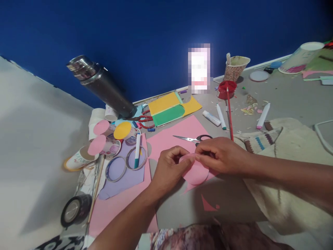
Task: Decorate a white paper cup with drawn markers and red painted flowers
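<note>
A round pink paper disc [195,173] is pinched at its upper edge between both hands, low over the front of the table. My left hand [173,165] grips its upper left edge, thumb on top. My right hand [221,154] pinches the edge beside it, thumb and fingers together. Just behind the hands, scissors [191,139] with black handles lie on a pink paper sheet [166,139], blades pointing left. Small pink scraps [209,205] lie on the table in front of the disc.
To the left are paper cups with coloured discs [122,131], tape rings [116,169], a marker [137,151] and black tape [74,210]. A dark flask [106,88] leans by the blue wall. On the right are a red paint pot [223,92], a brush [230,118] and cream cloth [293,156].
</note>
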Motion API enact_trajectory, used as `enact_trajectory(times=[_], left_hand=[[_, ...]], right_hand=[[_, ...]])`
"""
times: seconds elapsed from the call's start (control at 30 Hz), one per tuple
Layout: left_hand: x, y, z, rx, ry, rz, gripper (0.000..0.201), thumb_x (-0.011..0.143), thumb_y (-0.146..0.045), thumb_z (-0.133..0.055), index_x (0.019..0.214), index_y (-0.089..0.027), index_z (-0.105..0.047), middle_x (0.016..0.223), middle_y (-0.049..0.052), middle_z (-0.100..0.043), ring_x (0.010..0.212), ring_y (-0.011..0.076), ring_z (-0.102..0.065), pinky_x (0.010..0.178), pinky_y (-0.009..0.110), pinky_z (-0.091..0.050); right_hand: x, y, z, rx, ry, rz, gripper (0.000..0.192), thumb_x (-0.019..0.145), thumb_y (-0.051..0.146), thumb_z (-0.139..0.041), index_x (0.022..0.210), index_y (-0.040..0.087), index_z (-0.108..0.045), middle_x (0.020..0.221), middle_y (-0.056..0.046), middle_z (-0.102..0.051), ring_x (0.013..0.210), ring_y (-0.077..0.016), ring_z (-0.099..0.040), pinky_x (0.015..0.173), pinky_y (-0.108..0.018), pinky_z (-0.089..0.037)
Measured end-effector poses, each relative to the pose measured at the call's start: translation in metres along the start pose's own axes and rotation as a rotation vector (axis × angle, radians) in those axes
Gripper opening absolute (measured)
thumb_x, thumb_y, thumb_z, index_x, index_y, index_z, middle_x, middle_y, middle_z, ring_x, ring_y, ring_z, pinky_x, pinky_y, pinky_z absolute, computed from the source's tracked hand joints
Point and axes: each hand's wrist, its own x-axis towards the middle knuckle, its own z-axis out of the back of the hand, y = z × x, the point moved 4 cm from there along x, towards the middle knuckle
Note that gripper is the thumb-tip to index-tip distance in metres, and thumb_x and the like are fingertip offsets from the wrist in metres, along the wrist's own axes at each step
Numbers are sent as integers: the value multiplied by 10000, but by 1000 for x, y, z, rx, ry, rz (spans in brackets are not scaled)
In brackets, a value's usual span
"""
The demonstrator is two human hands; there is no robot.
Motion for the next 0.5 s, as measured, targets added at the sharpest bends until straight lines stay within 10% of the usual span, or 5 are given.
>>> enact_trajectory(times=[0.5], left_hand=[[3,-3,6,-65,-75,60,234,719,-351,-813,650,-144,-727,637,12,-644,617,116,-497,580,249,-369]], right_hand=[[4,-3,7,120,89,-189,165,871,252,-603,802,187,-738,723,-16,-705,643,-146,-557,630,-286,-352]])
